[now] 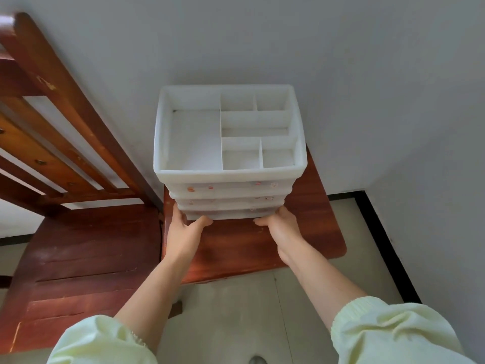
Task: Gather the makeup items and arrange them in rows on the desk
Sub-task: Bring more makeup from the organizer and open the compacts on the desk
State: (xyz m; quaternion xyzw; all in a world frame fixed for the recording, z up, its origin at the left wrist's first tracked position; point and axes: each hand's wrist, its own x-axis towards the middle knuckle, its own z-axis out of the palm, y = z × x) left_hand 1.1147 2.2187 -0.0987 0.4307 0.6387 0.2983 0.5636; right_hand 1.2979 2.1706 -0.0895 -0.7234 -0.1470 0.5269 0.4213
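Note:
A white plastic organizer (231,177) with three front drawers and an open, divided top tray stands on a small reddish wooden desk (236,248) against the wall. Nothing lies in any of the top compartments. My left hand (185,229) grips its bottom left corner, thumb along the front lower edge. My right hand (279,224) grips the bottom right corner the same way. No makeup items show; the drawers are closed and hide what is inside.
A wooden chair (78,258) stands to the left, its seat touching the desk's side and its slatted back leaning up left. A white wall is behind and to the right. Tiled floor (236,324) lies below, with a black skirting strip at right.

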